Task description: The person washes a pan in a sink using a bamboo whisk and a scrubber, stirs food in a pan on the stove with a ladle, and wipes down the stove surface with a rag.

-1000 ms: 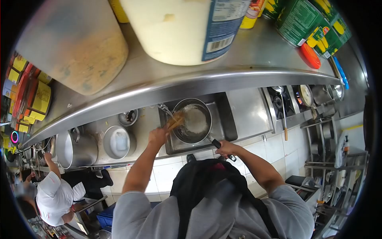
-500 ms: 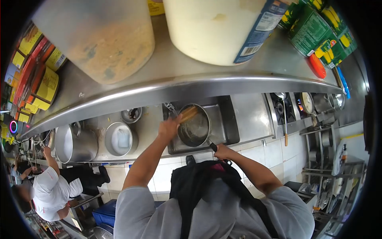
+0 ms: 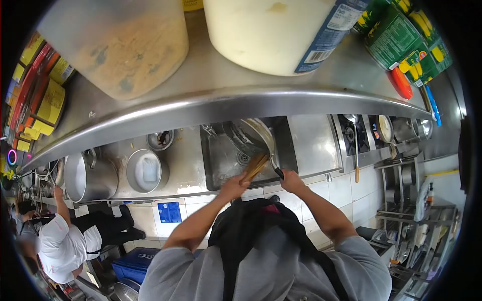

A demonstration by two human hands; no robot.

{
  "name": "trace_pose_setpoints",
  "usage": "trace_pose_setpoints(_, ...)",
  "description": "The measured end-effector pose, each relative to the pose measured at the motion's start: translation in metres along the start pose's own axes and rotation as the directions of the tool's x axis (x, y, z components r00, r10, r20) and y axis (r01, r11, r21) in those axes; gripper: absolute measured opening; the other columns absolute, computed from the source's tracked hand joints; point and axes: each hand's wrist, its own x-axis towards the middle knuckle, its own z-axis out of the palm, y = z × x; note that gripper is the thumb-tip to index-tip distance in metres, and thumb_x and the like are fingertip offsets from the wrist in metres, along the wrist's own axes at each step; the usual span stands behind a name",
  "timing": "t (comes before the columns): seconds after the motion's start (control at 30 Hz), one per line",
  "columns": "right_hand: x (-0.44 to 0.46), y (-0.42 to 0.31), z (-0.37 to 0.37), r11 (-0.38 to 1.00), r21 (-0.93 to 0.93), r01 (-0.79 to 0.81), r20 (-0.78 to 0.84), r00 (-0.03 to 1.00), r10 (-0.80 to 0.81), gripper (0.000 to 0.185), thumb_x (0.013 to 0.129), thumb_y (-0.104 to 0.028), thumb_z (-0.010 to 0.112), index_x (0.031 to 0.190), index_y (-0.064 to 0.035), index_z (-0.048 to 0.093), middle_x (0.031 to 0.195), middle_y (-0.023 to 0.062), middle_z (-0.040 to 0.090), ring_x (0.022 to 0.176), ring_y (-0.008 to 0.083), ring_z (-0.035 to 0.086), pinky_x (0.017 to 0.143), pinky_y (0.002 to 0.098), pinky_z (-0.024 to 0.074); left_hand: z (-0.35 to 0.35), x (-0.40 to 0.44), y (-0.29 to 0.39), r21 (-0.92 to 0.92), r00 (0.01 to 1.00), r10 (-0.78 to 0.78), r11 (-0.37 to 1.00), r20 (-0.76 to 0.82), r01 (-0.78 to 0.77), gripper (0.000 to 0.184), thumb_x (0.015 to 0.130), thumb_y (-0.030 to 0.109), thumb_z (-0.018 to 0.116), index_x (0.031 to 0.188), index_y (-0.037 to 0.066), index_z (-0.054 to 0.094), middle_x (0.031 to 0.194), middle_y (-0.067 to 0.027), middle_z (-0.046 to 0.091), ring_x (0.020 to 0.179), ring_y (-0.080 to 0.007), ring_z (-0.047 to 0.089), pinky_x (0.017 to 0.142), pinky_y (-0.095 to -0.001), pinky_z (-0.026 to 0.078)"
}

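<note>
My left hand (image 3: 234, 187) is closed around a bundled, straw-coloured scrub brush (image 3: 257, 165). The brush's bristle end points up and right, close to the lower rim of a metal saucepan (image 3: 267, 131). That pan is tipped on its side over the sink (image 3: 215, 168), and its upper part is hidden under the shelf edge. My right hand (image 3: 292, 181) grips the pan's black handle. A round drain (image 3: 243, 158) shows in the sink floor, and a tap (image 3: 208, 131) sits at the sink's back left corner.
Left of the sink stand a pot (image 3: 161, 176) with whitish contents, a small bowl (image 3: 170, 141) and a large stockpot (image 3: 103, 173). A shelf (image 3: 241, 103) with large tubs overhangs the counter. Stove burners (image 3: 350, 133) lie right. A co-worker (image 3: 60, 241) stands at far left.
The saucepan has gone from facing up to tipped on its side, uncovering the drain. My left hand and the brush have moved down and right; my right hand shifted slightly up and right.
</note>
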Motion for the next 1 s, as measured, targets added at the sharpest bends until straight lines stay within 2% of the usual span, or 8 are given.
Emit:
trace_pose_setpoints(0.1, -0.003, 0.005, -0.002, 0.975, 0.091, 0.201, -0.065, 0.978, -0.196, 0.019, 0.079, -0.009, 0.064, 0.094, 0.002, 0.058, 0.078, 0.0276, 0.064, 0.077, 0.0448, 0.066, 0.07, 0.0512, 0.0535, -0.008, 0.054, -0.09, 0.557, 0.998, -0.068, 0.828, -0.001, 0.057, 0.053, 0.093, 0.027, 0.057, 0.144, 0.017, 0.048, 0.096, -0.0223, 0.071, 0.089, -0.0391, 0.071, 0.081, -0.0488, 0.057)
trace_pose_setpoints(0.23, -0.002, -0.022, 0.009, 0.953, 0.291, 0.088, 0.008, 0.995, -0.095, 0.016, 0.081, -0.009, 0.063, 0.085, 0.0019, 0.053, 0.064, 0.0198, 0.058, 0.055, 0.0333, 0.064, 0.052, 0.0446, 0.0503, -0.04, 0.035, -0.03, 0.416, 0.965, -0.065, 0.894, -0.254, 0.169, 0.053, 0.093, 0.028, 0.056, 0.145, 0.021, 0.045, 0.098, -0.0215, 0.071, 0.091, -0.0407, 0.07, 0.083, -0.0511, 0.056)
trace_pose_setpoints(0.33, -0.013, -0.038, -0.002, 0.829, 0.521, -0.202, 0.285, 0.957, 0.054, 0.018, 0.085, -0.01, 0.064, 0.081, -0.0028, 0.047, 0.054, 0.0067, 0.049, 0.041, 0.0151, 0.053, 0.037, 0.0351, 0.0413, -0.014, 0.012, -0.017, 0.495, 0.998, 0.054, 0.867, 0.031, -0.063, 0.055, 0.096, 0.028, 0.054, 0.149, 0.027, 0.038, 0.096, -0.0175, 0.072, 0.088, -0.0377, 0.071, 0.074, -0.0512, 0.057)
trace_pose_setpoints(0.5, -0.026, -0.029, 0.01, 0.649, 0.645, -0.404, 0.506, 0.862, 0.033, 0.017, 0.083, -0.01, 0.065, 0.083, -0.0041, 0.049, 0.054, 0.0029, 0.049, 0.04, 0.0138, 0.051, 0.037, 0.0332, 0.0415, -0.059, 0.022, -0.034, 0.529, 0.99, -0.08, 0.839, -0.113, 0.128, 0.053, 0.095, 0.032, 0.057, 0.145, 0.02, 0.044, 0.095, -0.0187, 0.071, 0.087, -0.0372, 0.07, 0.075, -0.0493, 0.057)
trace_pose_setpoints(0.7, -0.024, -0.044, 0.009, 0.609, 0.654, -0.45, 0.574, 0.818, -0.012, 0.021, 0.085, -0.012, 0.068, 0.08, -0.0091, 0.048, 0.055, -0.0009, 0.047, 0.044, 0.0105, 0.048, 0.04, 0.0294, 0.0414, -0.029, -0.002, -0.023, 0.533, 0.979, 0.113, 0.824, 0.172, -0.189, 0.047, 0.091, 0.041, 0.058, 0.138, 0.035, 0.053, 0.091, -0.0156, 0.071, 0.087, -0.0354, 0.07, 0.072, -0.0506, 0.056)
trace_pose_setpoints(0.83, -0.04, -0.023, 0.011, 0.568, 0.693, -0.445, 0.605, 0.787, -0.122, 0.021, 0.085, -0.013, 0.07, 0.08, -0.0109, 0.049, 0.057, -0.0017, 0.049, 0.044, 0.0083, 0.045, 0.041, 0.0287, 0.0401, -0.079, 0.024, -0.089, 0.754, 0.997, -0.072, 0.656, 0.042, 0.016, 0.049, 0.093, 0.038, 0.057, 0.141, 0.036, 0.05, 0.094, -0.0092, 0.073, 0.085, -0.0314, 0.072, 0.073, -0.0479, 0.056)
trace_pose_setpoints(0.93, -0.03, -0.044, 0.021, 0.654, 0.633, -0.414, 0.626, 0.771, -0.118, 0.022, 0.084, -0.014, 0.069, 0.079, -0.0116, 0.048, 0.057, -0.0018, 0.048, 0.042, 0.0088, 0.042, 0.041, 0.0294, 0.0404, -0.1, 0.039, -0.04, 0.654, 0.995, -0.006, 0.753, -0.099, 0.069, 0.052, 0.093, 0.035, 0.058, 0.144, 0.032, 0.047, 0.097, -0.0087, 0.072, 0.086, -0.0307, 0.072, 0.072, -0.0471, 0.056)
trace_pose_setpoints(1.0, -0.019, -0.043, 0.024, 0.612, 0.636, -0.47, 0.65, 0.753, -0.097, 0.022, 0.084, -0.013, 0.069, 0.078, -0.0115, 0.048, 0.057, -0.002, 0.047, 0.043, 0.0089, 0.042, 0.041, 0.0297, 0.0408, -0.07, 0.052, -0.033, 0.683, 0.947, 0.32, 0.689, 0.01, -0.24, 0.055, 0.092, 0.035, 0.061, 0.144, 0.034, 0.046, 0.099, -0.0093, 0.071, 0.09, -0.03, 0.071, 0.073, -0.0454, 0.056)
